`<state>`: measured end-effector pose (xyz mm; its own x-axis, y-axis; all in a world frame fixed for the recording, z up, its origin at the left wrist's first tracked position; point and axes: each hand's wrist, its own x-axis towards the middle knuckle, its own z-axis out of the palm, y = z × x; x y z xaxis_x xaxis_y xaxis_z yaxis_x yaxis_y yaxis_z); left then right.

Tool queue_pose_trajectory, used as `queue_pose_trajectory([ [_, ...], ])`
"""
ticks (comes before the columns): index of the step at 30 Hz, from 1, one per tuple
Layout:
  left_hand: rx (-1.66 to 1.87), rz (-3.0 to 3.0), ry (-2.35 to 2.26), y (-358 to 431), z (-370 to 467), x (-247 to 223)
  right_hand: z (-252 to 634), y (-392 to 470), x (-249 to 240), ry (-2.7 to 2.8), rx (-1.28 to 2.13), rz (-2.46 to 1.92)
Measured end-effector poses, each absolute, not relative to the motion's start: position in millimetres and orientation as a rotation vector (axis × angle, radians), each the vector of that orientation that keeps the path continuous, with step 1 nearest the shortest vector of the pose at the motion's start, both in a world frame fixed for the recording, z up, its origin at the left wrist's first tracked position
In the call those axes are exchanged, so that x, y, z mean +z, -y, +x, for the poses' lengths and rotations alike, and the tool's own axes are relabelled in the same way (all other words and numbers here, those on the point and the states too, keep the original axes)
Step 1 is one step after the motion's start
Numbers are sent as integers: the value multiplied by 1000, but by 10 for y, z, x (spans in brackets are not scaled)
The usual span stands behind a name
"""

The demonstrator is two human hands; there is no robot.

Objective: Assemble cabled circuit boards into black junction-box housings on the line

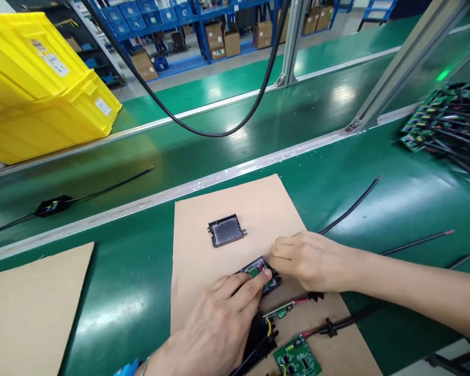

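On a cardboard sheet [203,271], a black housing with a green circuit board [254,270] inside lies under my left hand [223,318], whose fingers press on the board. My right hand [301,261] is closed at the housing's right end, where a black cable comes out behind it; its fingertips are partly hidden. Further back on the cardboard sits another black housing [227,231] with nothing on top. Nearer me are a narrow board with red and yellow wires [281,312] and a green circuit board [297,357] with a black cable.
A pile of boards and cables [450,120] lies at the right. A second cardboard sheet [31,308] is at the left. Beyond the metal rail [219,180] are a cabled black unit [54,206] and yellow bins [43,89]. A black cable [215,134] hangs in front.
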<state>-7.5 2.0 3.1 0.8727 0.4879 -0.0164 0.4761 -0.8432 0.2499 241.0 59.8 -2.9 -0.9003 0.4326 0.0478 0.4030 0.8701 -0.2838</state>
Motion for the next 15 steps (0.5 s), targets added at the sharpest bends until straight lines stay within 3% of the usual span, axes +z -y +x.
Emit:
queue_pose_trajectory([
  [15, 48, 2770, -830, -6, -23, 52, 2452, -555, -77, 2922, 195, -689],
])
